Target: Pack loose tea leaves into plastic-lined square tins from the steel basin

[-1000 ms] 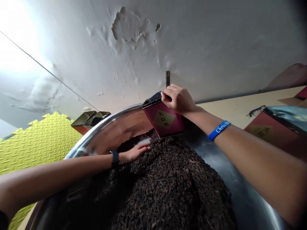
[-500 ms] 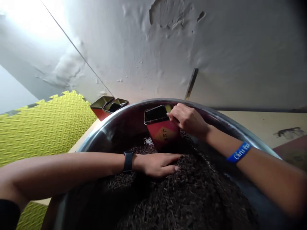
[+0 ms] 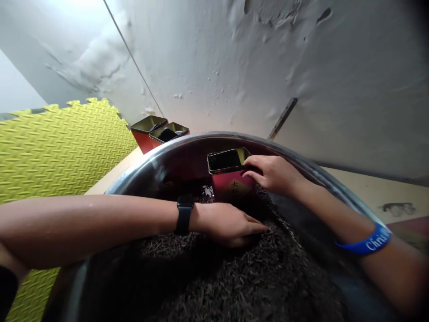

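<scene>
A large metal basin (image 3: pixel 150 166) is heaped with dark, twisted dried tea leaves (image 3: pixel 241 277). Inside it, near the far wall, a red tea tin (image 3: pixel 231 182) with a gold label stands upright, its dark top opening facing up. My right hand (image 3: pixel 268 172) pinches the tin's right rim between thumb and fingers. My left hand (image 3: pixel 231 223), with a dark watch (image 3: pixel 184 217) on its wrist, lies palm down on the leaves just in front of the tin. Its fingers stretch to the right, and some fingertips are hidden. The tin's base is hidden behind this hand.
Beyond the basin's far left rim stand two more open red tins (image 3: pixel 142 138). Yellow foam mat (image 3: pixel 67 156) covers the left side. A peeling grey wall (image 3: pixel 214 67) rises behind, with a narrow bar (image 3: pixel 283 118) leaning there. Eyeglasses (image 3: pixel 398 208) lie on the pale surface at right.
My view has shifted a little. My left hand's fingers have bent downward and pushed slightly right over the leaves. The right hand keeps its grip on the tin, fingers now more extended at the rim.
</scene>
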A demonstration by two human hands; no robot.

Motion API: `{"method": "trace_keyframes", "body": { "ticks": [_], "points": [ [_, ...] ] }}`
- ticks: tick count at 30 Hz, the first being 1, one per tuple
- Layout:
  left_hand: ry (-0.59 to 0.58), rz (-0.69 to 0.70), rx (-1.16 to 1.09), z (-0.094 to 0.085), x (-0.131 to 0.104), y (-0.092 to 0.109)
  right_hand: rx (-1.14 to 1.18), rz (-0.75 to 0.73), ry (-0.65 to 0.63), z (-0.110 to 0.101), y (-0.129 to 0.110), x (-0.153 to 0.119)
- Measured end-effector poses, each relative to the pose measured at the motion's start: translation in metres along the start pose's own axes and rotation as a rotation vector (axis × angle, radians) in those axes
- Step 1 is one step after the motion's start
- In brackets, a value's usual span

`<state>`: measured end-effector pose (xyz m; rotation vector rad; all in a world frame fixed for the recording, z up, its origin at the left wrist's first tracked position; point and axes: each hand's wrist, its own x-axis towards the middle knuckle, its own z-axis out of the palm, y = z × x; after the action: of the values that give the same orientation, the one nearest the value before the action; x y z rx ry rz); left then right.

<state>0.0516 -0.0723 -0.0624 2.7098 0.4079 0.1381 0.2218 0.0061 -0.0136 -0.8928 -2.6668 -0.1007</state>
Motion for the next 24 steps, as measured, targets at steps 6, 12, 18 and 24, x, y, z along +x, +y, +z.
{"method": "trace_keyframes", "body": {
  "ticks": [6, 12, 18, 24],
  "points": [
    [0.034, 0.03, 0.03, 0.005, 0.001, -0.003, 0.059, -0.013, 0.171, 0.003, -0.004, 0.0],
    [0.045, 0.096, 0.104, 0.002, 0.002, -0.007, 0.038, 0.039, -0.089, 0.019, -0.007, -0.001],
    [0.207, 0.156, 0.143, -0.035, -0.002, -0.007, 0.035, 0.033, -0.089, 0.014, -0.006, 0.0],
    [0.555, -0.164, 0.263, -0.074, -0.022, -0.035, 0.021, 0.014, -0.112, 0.013, -0.003, -0.001]
  ]
}}
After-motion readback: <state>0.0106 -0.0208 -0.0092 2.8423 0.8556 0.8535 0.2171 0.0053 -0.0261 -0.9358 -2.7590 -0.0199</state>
